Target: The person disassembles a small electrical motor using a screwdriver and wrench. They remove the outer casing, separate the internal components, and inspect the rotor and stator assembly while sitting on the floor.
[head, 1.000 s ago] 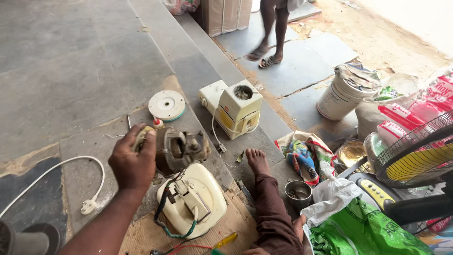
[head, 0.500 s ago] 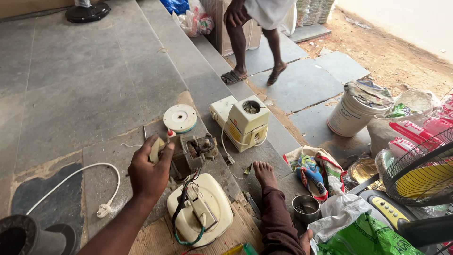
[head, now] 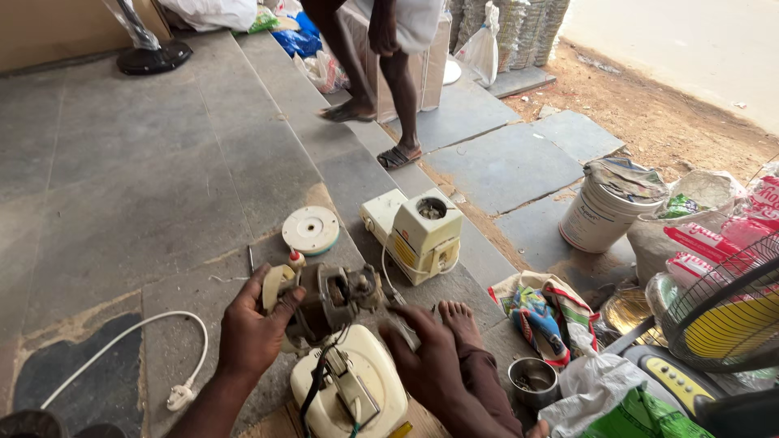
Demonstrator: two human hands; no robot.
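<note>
Landmark: the electric motor (head: 333, 298), bare metal, windings showing, on the grey stone floor (head: 122, 186); every place below is told from it.

Left hand: my left hand (head: 250, 331) is curled around the motor's left end; thumb and fingers closed on the pale cream part (head: 276, 285) fixed there; a firm grip, little gap showing.

Right hand: my right hand (head: 422, 357) lies just right of the motor and lower; fingers bent and half closed, tips toward the motor's right side; whether they pinch anything I cannot tell.

Housing: a cream appliance base (head: 353, 389) sits directly below the motor, touching or nearly so; black and green wires (head: 312, 385) run from it up toward the motor.

Foot: my bare foot (head: 462, 320) rests right of the motor, just beyond my right hand.

Above the motor: a round white disc (head: 311, 229) with a pale green rim lies flat, close by; a small red-tipped piece (head: 297, 258) sits between disc and motor.

Upper right of the motor: a cream and yellow mixer body (head: 414, 235) stands upright on the step edge.

Left of the motor: a white power cord (head: 138, 349) with plug curves over the floor, well apart.

Far right of the motor: a small steel cup (head: 533, 381); a bundle of coloured cloth (head: 540, 316); a white bucket (head: 604, 215).

Far above the motor: another person's sandalled feet (head: 398, 156) on the steps.
</note>
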